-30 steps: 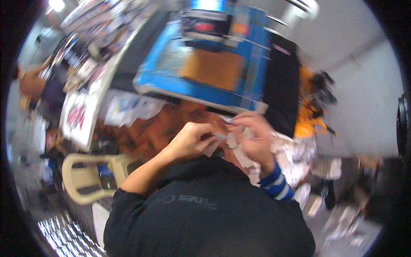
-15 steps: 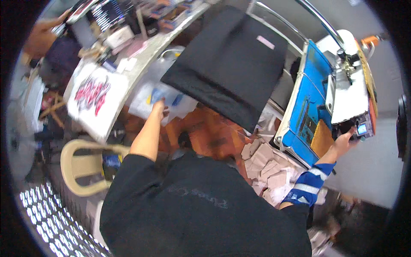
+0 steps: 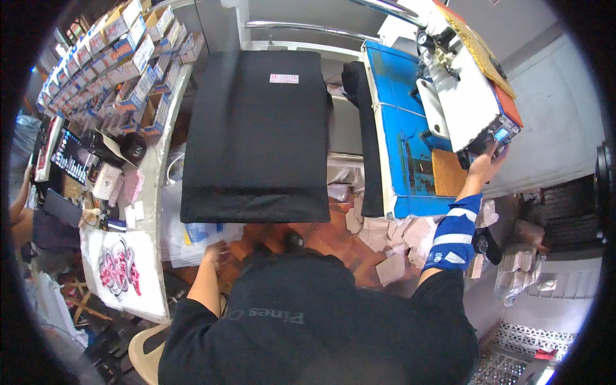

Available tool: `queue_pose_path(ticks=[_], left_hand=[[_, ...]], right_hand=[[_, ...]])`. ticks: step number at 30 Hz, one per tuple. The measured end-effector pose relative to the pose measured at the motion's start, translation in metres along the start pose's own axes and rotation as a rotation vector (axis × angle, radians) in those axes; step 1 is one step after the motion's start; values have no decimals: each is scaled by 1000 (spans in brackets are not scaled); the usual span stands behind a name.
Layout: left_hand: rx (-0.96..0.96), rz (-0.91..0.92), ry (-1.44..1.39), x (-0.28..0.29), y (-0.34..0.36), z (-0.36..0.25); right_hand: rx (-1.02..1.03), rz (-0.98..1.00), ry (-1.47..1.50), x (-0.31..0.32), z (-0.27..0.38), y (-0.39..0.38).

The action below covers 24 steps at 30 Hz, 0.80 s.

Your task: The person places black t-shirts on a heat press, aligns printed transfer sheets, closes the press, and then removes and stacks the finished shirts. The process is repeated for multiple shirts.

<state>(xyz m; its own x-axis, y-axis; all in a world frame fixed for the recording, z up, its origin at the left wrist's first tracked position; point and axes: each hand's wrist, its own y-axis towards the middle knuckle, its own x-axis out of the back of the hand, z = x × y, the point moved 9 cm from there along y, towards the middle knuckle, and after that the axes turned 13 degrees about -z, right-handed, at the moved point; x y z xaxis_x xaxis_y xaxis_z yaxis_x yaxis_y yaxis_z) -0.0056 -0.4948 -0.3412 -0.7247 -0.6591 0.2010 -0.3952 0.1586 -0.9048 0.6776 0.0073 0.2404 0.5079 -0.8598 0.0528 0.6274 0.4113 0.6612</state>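
At the right, my right hand (image 3: 484,168) reaches up to the control box (image 3: 500,133) with a small lit screen, on the end of a heat press (image 3: 459,106). Its fingers touch the box's lower edge, stretched out, partly hidden. My left hand (image 3: 217,254) hangs low at the left with loose fingers, holding nothing, near clear plastic sheeting (image 3: 176,240). Ahead of me a black cloth (image 3: 256,141) lies flat over a board, with a small pink-and-white printed piece (image 3: 283,78) near its far edge.
The press has a blue bed (image 3: 401,141) with an orange-brown pad (image 3: 449,173). Cardboard pieces (image 3: 391,266) lie on the floor. Along the left runs a table (image 3: 151,192) with boxes (image 3: 125,70), a cap and a printed white sheet (image 3: 122,273). Another person's arm (image 3: 24,199) shows far left.
My view has swung right and steadied, so the black cloth now lies straight ahead. My right hand stays at the control box; my left hand has dropped back toward my body.
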Motion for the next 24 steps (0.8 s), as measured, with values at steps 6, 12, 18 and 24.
queue_pose_path(ticks=[6,12,18,24], left_hand=[[-284,138,-313,45,12,-163],[-297,636,-369,-15,-18,-356],[-418,913,-421,-122,-38,-515],[-722,370,-821,-118,-37,-663]], right_hand=[[-4,20,23,1,-28,11],[-24,104,-147,9,-13,8],[434,18,-418,9,120,-157],[66,896,-29,-146,196,-434]])
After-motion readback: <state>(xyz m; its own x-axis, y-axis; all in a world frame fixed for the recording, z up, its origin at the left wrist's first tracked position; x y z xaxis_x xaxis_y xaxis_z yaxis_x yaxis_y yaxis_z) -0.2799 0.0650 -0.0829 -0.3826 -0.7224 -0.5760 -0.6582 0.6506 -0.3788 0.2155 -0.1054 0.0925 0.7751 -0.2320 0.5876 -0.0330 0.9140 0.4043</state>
